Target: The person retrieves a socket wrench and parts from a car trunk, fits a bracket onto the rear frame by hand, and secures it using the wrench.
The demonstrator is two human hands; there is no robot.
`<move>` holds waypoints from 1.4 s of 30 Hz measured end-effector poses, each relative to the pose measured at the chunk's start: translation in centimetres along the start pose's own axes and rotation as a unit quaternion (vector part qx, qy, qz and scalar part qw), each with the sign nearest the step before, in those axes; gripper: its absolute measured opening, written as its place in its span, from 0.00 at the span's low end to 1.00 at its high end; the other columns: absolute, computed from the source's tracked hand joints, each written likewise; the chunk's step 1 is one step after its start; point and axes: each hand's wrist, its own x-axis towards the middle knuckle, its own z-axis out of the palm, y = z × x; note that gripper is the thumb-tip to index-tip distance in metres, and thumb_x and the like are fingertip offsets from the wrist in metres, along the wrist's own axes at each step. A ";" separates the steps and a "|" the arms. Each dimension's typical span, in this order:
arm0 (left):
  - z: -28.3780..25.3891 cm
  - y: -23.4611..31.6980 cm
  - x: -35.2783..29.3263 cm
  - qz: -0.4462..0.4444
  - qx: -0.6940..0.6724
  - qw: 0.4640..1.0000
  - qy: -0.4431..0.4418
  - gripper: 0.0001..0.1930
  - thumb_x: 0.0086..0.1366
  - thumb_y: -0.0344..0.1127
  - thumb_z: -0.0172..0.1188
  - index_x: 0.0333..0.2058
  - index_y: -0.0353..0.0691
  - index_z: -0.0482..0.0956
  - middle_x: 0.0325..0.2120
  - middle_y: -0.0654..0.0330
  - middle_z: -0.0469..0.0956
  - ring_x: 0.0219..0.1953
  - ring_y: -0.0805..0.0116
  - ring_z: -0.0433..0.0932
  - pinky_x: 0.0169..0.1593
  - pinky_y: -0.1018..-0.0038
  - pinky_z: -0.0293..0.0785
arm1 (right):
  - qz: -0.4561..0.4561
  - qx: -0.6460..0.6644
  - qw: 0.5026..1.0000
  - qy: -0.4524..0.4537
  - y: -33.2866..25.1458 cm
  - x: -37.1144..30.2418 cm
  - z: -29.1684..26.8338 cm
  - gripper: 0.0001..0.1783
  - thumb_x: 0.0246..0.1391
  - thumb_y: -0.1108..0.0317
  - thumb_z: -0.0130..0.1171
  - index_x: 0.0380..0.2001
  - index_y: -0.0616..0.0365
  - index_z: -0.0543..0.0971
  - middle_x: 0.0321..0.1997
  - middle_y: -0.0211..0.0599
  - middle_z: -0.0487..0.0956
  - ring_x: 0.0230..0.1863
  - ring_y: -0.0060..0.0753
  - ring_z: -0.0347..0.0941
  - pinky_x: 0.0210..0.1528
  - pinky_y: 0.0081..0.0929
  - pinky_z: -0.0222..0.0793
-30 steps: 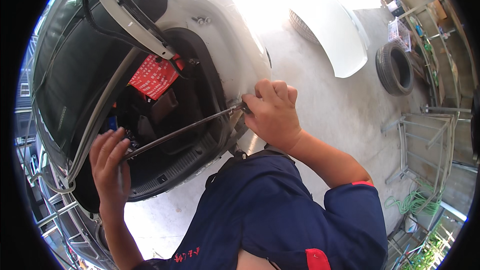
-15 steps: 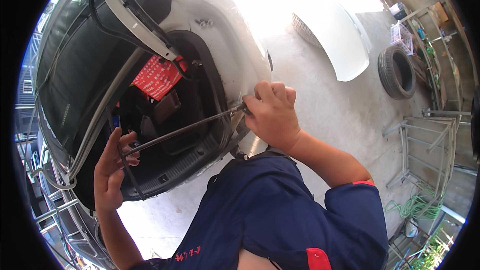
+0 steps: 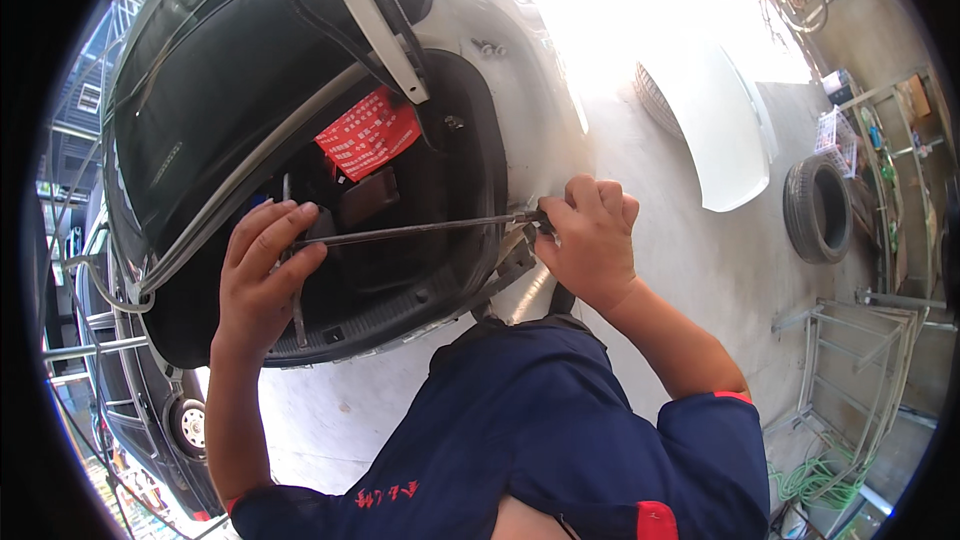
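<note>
Rod [image 3: 420, 230], one, thin and metal, spans the open black compartment [image 3: 400, 270] of the white car body [image 3: 520, 90], running nearly level across its mouth. Left hand [image 3: 262, 275] grips the rod's left end, fingers curled closed around it, over the compartment's left side. Right hand [image 3: 590, 240] is closed on the rod's right end at the compartment's right rim, knuckles up. One red printed sheet [image 3: 370, 130] lies inside the compartment, above the rod. Right of the compartment, on the concrete: one loose white panel [image 3: 720, 130], then one tyre [image 3: 818, 208] further right.
</note>
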 end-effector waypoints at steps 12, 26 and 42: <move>1.1 -0.2 -3.2 -0.105 -0.105 0.988 0.041 0.28 0.62 0.15 0.60 0.62 0.36 0.81 0.47 0.51 0.83 0.50 0.54 0.82 0.56 0.64 0.79 | -0.002 -0.017 1.000 -0.009 -0.5 0.1 -0.1 0.13 0.41 0.62 0.73 0.34 0.44 0.87 0.43 0.26 0.71 0.52 0.39 0.64 0.54 0.41 0.54; 0.5 2.2 -1.9 -0.328 -0.440 0.831 0.093 0.28 0.61 0.13 0.52 0.61 0.34 0.78 0.50 0.54 0.84 0.56 0.65 0.83 0.65 0.65 0.76 | -0.006 -0.012 1.000 0.013 -0.6 0.0 -0.1 0.10 0.39 0.64 0.71 0.30 0.43 0.84 0.41 0.24 0.71 0.51 0.36 0.65 0.52 0.40 0.54; 1.2 -1.5 -2.4 0.010 0.003 0.998 0.069 0.26 0.58 0.19 0.67 0.56 0.45 0.85 0.31 0.61 0.77 0.36 0.62 0.81 0.40 0.69 0.79 | -0.003 -0.013 1.000 -0.013 -0.9 0.2 -0.4 0.12 0.39 0.64 0.73 0.32 0.44 0.85 0.43 0.25 0.71 0.53 0.38 0.65 0.55 0.41 0.55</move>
